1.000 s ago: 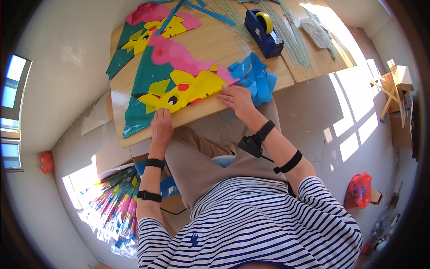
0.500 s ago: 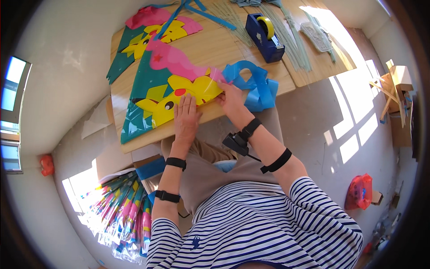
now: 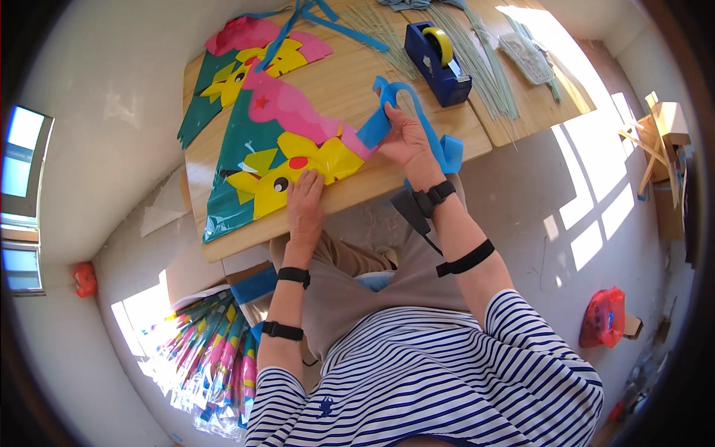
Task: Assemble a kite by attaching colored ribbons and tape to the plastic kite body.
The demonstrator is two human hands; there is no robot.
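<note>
A kite sheet (image 3: 249, 156) of shiny green, pink and yellow plastic, with a cartoon animal face, lies along the table's near edge. My left hand (image 3: 305, 205) rests on the yellow part of its lower edge, fingers stretched out and holding nothing. At the kite's right corner, my right hand (image 3: 412, 145) pinches a wide blue ribbon (image 3: 373, 130) between thumb and fingers. The ribbon meets the pink corner and loops up behind my right hand, its loose end (image 3: 449, 154) hanging by the table edge. Whether it is fastened to the corner, I cannot tell.
A second kite sheet (image 3: 199, 104) lies at the far left of the wooden table (image 3: 342, 192). Beyond my right hand stand a blue tape dispenser (image 3: 438, 65), several thin rods (image 3: 488, 74) and a clear plastic tray (image 3: 526, 58). Several folded kites (image 3: 216, 343) are bundled at lower left.
My right hand has shifted right and up from the kite's corner and now holds the blue ribbon, lifted into a loop. My left hand stays almost in place on the kite.
</note>
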